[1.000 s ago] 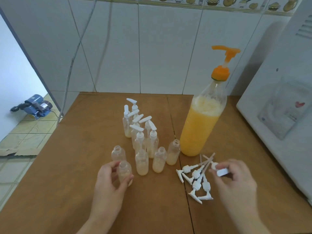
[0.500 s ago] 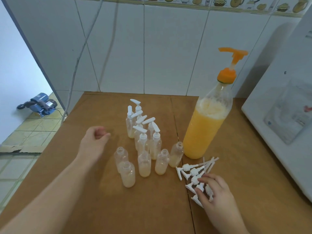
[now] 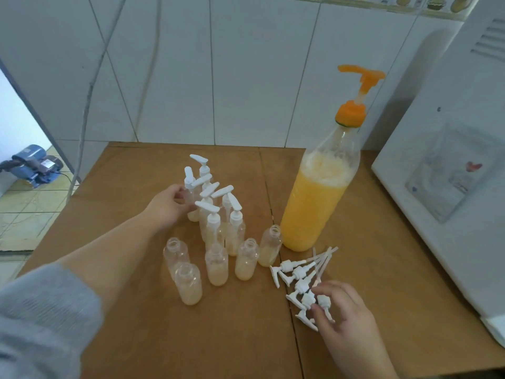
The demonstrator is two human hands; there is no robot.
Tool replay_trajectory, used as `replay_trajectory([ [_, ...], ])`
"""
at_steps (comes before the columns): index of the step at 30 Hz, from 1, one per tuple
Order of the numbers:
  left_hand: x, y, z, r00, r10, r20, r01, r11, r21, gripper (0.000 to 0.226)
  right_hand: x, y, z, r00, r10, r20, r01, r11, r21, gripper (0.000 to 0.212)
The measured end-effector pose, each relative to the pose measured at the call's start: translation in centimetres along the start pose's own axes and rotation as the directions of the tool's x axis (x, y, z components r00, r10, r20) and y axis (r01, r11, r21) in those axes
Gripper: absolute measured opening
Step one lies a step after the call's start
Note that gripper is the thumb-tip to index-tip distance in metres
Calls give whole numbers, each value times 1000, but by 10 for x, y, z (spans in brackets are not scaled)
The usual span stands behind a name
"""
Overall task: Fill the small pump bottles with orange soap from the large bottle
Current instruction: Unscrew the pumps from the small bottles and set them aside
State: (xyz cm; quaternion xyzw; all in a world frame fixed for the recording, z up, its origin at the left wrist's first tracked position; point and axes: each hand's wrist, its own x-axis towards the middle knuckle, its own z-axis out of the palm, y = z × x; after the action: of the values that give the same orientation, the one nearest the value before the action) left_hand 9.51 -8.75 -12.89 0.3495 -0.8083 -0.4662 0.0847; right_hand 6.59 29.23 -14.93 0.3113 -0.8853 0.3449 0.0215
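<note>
The left hand (image 3: 166, 206) reaches to the far-left capped small pump bottle (image 3: 191, 198), fingers curled round its body. The right hand (image 3: 347, 313) pinches a loose white pump head (image 3: 323, 303) at the near end of the pile of pump heads (image 3: 300, 272). Five uncapped small bottles (image 3: 217, 265) stand near, partly filled. The large bottle (image 3: 318, 198) of orange soap stands upright just right of them on the brown table (image 3: 382, 269).

My view: brown tabletop (image 3: 123, 187) against white tiled wall (image 3: 246, 77); white appliance (image 3: 451, 201) at right edge; beyond left edge, tiled floor (image 3: 24, 209), blue pump (image 3: 32, 164); grey cable (image 3: 90, 86) down wall.
</note>
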Motion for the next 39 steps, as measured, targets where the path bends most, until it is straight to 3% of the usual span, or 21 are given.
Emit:
replay_trajectory([
  [4, -11, -7, 0, 989, 28, -142, -24, 999, 24, 39, 5, -16, -1, 997, -62, -36, 63, 997, 54, 44],
  [7, -29, -8, -10, 938, 17, -347, -66, 989, -129, 47, 14, -38, -7, 995, -58, -87, 70, 986, 151, 48],
  [10, -58, 7, -28, 867, 35, -497, -194, 943, -270, 37, 30, -70, -17, 974, -100, -204, 146, 962, 230, 40],
  [12, -80, 25, -38, 836, 126, -534, -305, 915, -263, 36, 44, -96, -27, 961, -117, -252, 195, 931, 309, 29],
  [15, -120, 59, -40, 848, 277, -451, -407, 887, -219, 43, 64, -140, -44, 993, -45, -113, 99, 837, 538, 19],
  [17, -148, 77, -31, 852, 366, -373, -441, 887, -137, 39, 75, -168, -53, 999, 16, 41, -40, 698, 715, 27],
  [20, -178, 90, -13, 835, 453, -313, -495, 866, -66, 40, 85, -193, -60, 990, 111, 91, -139, 582, 802, 29],
  [25, -199, 99, 3, 913, 359, -192, -397, 890, -225, 37, 93, -189, -58, 979, 192, 65, -178, 666, 725, 22],
  [27, -200, 96, 1, 955, 296, -31, -281, 860, -426, 33, 94, -185, -66, 979, 121, 166, -204, 684, 701, 22],
  [30, -205, 89, -2, 941, 288, 181, -107, 755, -647, 38, 98, -177, -85, 938, -45, 345, -212, 712, 669, 43],
  [33, -208, 86, 2, 942, 287, 174, -84, 704, -705, 43, 104, -163, -95, 947, -16, 321, -206, 736, 645, 72],
  [36, -206, 85, 10, 947, 276, 164, -94, 728, -680, 53, 98, -163, -90, 931, -26, 365, -261, 652, 712, 73],
  [39, -205, 89, 15, 947, 268, 179, -70, 712, -699, 39, 91, -167, -79, 926, -26, 376, -288, 596, 749, 69],
])
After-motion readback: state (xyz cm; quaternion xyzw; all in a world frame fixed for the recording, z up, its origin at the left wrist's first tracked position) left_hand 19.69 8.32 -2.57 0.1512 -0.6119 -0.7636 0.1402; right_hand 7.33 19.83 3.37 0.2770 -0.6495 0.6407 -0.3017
